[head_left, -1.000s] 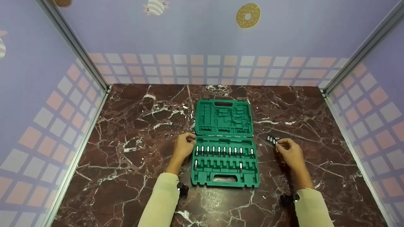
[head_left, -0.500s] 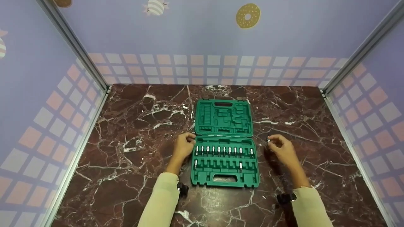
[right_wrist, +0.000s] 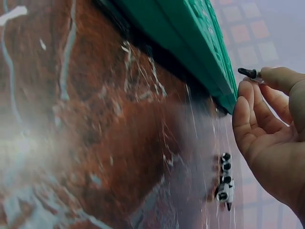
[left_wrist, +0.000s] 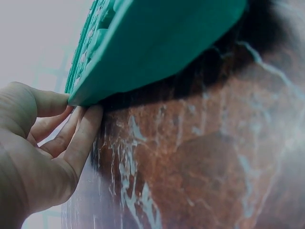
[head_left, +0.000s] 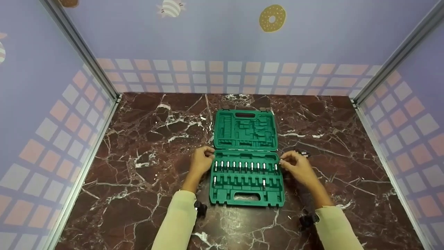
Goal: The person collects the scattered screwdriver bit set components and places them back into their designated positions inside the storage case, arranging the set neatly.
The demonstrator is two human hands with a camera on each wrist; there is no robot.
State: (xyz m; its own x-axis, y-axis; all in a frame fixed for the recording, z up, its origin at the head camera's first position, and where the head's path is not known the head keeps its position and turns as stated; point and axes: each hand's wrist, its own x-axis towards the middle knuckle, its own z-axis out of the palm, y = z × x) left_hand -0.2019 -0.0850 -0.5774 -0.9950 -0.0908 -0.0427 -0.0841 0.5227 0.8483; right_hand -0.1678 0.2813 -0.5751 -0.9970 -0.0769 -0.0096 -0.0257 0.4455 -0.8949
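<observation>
An opened green case (head_left: 247, 198) lies on the marble table, with a row of metal bits (head_left: 246, 166) in its near half and two more bits below. At the case's left edge, my left hand (head_left: 201, 160) holds the rim; the left wrist view shows thumb and fingers (left_wrist: 88, 129) at the corner of the green case (left_wrist: 143, 52). My right hand (head_left: 299, 169) is by the right edge. In the right wrist view that hand (right_wrist: 274, 129) pinches a small dark-tipped bit (right_wrist: 249, 73) between thumb and fingers, beside the green case (right_wrist: 190, 43).
Several loose bits (head_left: 304, 153) lie on the table right of the case, behind my right hand; the right wrist view shows these bits (right_wrist: 226, 179) in a short row. Patterned walls (head_left: 222, 41) stand at the back and both sides of the marble table (head_left: 149, 139).
My right hand has moved left from the loose bits to the case's right edge, carrying a bit. My left hand and the case have stayed in place.
</observation>
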